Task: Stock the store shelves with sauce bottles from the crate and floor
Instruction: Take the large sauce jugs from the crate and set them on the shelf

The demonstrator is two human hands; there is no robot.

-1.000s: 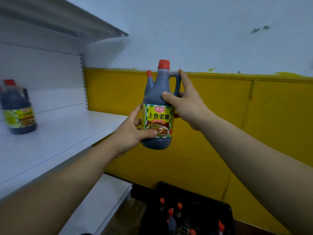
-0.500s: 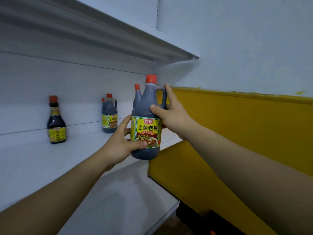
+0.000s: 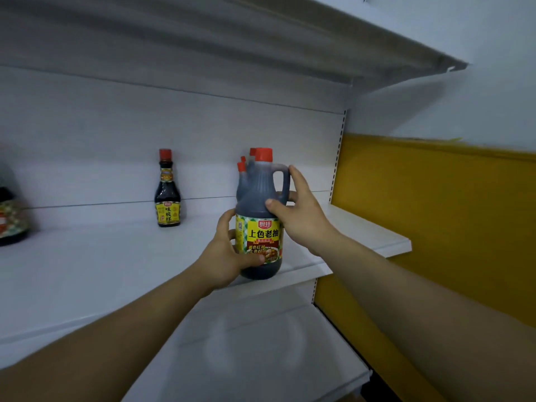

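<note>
My head camera looks forward and slightly down, close to the middle shelf, whose front edge crosses below my outstretched forearms

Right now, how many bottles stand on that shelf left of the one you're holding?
2: a slim bottle near the back panel and a jug cut off at the left edge. Red caps behind the held bottle suggest more, mostly hidden.

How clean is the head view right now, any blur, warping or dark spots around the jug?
Head view: the jug and its label are sharp; the bottle at the far left edge is smeared; shelf edges bow from the wide lens; the upper shelf's underside is shadowed; no glare.
</note>
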